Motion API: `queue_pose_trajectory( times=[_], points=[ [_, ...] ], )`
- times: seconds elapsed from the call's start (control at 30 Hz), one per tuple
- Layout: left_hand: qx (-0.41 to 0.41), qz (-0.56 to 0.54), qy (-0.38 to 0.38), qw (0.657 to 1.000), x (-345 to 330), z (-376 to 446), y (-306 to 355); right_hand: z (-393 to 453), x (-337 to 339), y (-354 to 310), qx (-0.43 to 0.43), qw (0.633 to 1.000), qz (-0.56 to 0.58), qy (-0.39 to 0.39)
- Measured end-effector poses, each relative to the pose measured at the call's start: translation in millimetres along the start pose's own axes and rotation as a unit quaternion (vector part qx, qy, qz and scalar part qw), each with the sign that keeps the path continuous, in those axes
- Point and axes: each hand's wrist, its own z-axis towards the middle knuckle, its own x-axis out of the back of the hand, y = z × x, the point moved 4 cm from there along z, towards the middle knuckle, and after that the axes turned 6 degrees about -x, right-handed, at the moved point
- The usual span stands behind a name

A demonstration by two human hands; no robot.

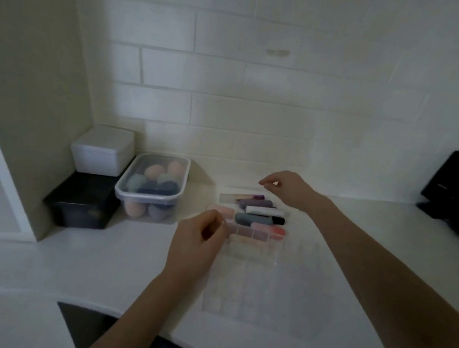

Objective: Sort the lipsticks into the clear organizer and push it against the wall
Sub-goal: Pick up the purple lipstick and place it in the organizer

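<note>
Lipsticks point(258, 215) heaped just beyond the clear organizer point(256, 268), wall side. Left hand point(198, 242) at organizer's far-left corner, fingers curled, grip unclear. Right hand point(287, 188) hovering beyond its far edge, loosely curled, holding nothing. Sponge tub point(152, 187) left of organizer.

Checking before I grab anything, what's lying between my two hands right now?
In the head view, a pile of lipsticks lies on the counter between the left hand and the right hand.
</note>
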Motion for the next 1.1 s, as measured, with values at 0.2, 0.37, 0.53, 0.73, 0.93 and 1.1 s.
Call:
queue_pose_trajectory(
  times=[0.2,0.37,0.53,0.73,0.93,1.1],
  points=[
    [-0.008,0.022,0.003,1.000,-0.1,2.0,-6.8,21.8,-23.5,2.6,0.012,0.996,-0.032,-0.076],
    [-0.016,0.029,0.002,0.999,0.3,1.6,-6.8,25.0,-16.3,5.4,0.020,0.997,0.056,-0.042],
    [-0.011,0.014,-0.002,1.000,0.2,1.0,-6.1,-8.6,19.4,-14.8,-0.004,0.931,0.359,0.066],
    [-0.017,0.008,-0.003,1.000,3.3,2.1,-4.9,-86.6,54.9,-55.3,0.052,0.832,0.519,0.189],
    [-0.012,-0.035,0.002,0.999,8.0,-4.4,1.6,-127.0,55.0,-99.0,0.119,0.851,0.500,0.109],
    [0.006,-0.052,0.039,0.998,12.1,-5.2,8.7,-126.2,41.3,-108.0,0.124,0.909,0.389,0.088]
  ],
)
